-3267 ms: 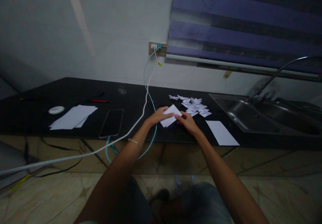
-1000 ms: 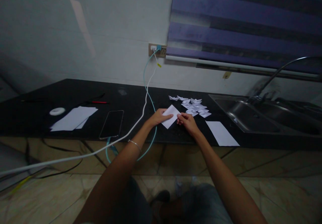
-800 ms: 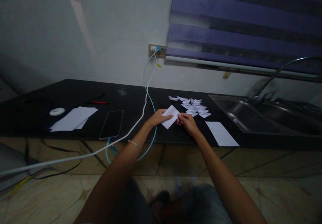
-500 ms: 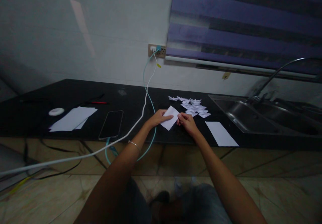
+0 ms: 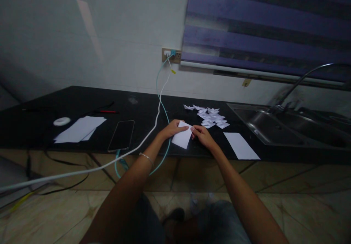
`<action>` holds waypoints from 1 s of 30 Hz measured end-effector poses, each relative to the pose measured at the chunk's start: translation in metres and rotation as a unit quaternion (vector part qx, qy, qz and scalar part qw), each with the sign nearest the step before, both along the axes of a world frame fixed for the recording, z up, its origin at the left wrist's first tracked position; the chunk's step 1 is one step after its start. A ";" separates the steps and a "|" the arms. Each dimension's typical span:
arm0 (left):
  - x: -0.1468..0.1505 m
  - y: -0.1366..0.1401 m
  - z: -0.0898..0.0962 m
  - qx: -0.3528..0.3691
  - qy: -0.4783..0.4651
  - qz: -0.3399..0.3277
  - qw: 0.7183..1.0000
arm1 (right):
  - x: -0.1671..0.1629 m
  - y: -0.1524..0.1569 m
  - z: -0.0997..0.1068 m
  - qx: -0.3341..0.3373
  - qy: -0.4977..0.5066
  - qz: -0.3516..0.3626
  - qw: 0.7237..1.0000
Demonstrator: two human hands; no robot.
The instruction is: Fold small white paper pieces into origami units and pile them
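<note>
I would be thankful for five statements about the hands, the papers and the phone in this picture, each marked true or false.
1. The left hand and the right hand both hold a small piece of white paper. True.
2. The small white paper boats lie left of the grey metal sink. True.
3. The right hand touches the sink. False: it pinches the white paper.
4. The black rectangular phone lies on the dark countertop. True.
5. The paper boats lie left of the phone. False: they lie right of it.
</note>
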State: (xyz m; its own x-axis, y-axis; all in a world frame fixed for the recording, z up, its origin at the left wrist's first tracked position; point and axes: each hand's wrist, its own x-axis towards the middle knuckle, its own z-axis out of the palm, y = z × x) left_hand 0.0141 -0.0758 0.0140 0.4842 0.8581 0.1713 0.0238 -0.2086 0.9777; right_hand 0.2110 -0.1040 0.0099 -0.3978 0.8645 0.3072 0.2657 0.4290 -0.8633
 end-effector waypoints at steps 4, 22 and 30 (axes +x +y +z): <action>0.001 -0.001 0.002 0.004 0.000 0.001 1.000 | 0.000 0.001 -0.001 -0.010 0.010 0.001 1.000; 0.001 0.003 -0.001 0.012 -0.007 0.028 1.000 | 0.002 0.003 -0.001 -0.007 0.022 -0.027 0.999; 0.001 0.002 0.000 0.036 0.005 0.019 0.999 | 0.004 0.005 -0.003 -0.015 0.037 -0.048 0.998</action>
State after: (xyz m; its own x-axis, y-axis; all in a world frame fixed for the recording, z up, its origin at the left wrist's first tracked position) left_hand 0.0152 -0.0739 0.0140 0.4539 0.8615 0.2276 0.0434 -0.2764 0.9600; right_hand 0.2147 -0.0988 0.0070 -0.2907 0.9067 0.3057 0.2392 0.3782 -0.8943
